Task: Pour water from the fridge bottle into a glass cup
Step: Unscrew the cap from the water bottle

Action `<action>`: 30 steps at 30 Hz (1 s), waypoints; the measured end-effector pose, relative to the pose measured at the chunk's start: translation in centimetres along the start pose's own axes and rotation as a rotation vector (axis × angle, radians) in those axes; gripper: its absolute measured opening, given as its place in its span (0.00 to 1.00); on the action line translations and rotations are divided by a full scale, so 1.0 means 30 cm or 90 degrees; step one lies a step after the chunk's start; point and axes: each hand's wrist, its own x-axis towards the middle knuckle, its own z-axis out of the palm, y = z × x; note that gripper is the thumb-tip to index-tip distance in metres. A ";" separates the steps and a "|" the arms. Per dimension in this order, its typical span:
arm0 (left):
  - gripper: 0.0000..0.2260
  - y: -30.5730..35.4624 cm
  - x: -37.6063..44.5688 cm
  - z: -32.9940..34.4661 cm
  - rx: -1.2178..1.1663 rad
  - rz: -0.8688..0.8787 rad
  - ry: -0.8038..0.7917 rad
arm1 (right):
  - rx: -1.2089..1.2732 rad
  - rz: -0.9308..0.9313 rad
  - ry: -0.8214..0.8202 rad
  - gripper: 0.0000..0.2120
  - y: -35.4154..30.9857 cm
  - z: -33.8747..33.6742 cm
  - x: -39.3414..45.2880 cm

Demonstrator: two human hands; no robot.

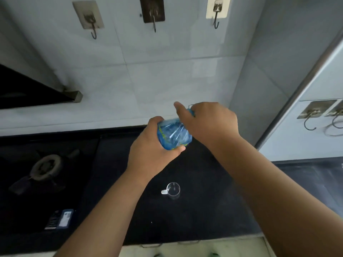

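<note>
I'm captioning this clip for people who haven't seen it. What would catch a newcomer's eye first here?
The blue plastic bottle at centre frame, held above the dark counter: the left hand wraps its body and the right hand covers its top end, which is hidden. Next comes the small clear glass cup standing on the counter below the bottle. A gas burner sits to the left.

Open dark counter (213, 210) around lone glass cup (173, 190); stove burner (45, 166) far left.
</note>
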 end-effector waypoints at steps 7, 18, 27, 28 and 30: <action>0.38 0.079 -0.008 -0.185 -0.202 -0.018 -0.250 | 0.072 -0.157 0.063 0.30 -0.010 -0.128 -0.094; 0.33 0.171 -0.093 -0.077 -0.150 0.030 0.016 | -0.063 -0.094 0.074 0.28 -0.015 -0.193 -0.082; 0.35 0.157 -0.052 -0.184 -0.196 0.019 -0.163 | -0.020 -0.477 0.214 0.23 0.028 -0.220 -0.046; 0.34 0.169 -0.056 -0.170 -0.172 0.024 -0.115 | -0.016 -0.354 0.199 0.25 0.011 -0.224 -0.055; 0.32 0.186 -0.061 -0.145 -0.128 0.039 -0.029 | -0.037 -0.135 0.107 0.28 -0.007 -0.219 -0.057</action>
